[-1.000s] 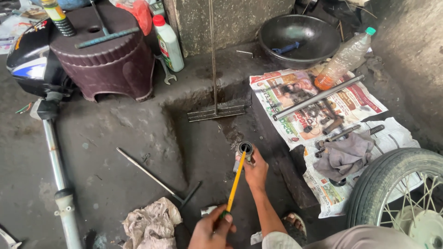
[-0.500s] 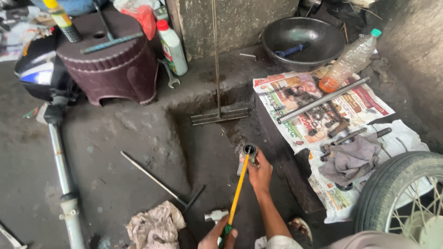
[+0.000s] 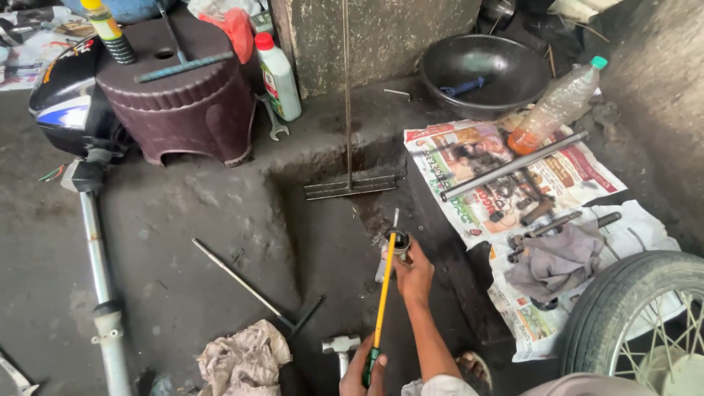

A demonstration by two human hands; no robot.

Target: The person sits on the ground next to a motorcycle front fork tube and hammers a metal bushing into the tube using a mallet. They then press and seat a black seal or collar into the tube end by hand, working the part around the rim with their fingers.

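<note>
At 6 o'clock: yellow-shafted tool [image 3: 383, 293] now steeper, tip kept in small metal cylinder [image 3: 397, 247]; left hand [image 3: 364, 372] clenched on handle, right hand [image 3: 415, 273] grasping cylinder; working position unchanged.

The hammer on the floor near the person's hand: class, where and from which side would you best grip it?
Probably the handle: the hammer lies flat, its metal head showing and the handle running toward the frame's bottom edge. Come from above, beside the left hand.
</note>
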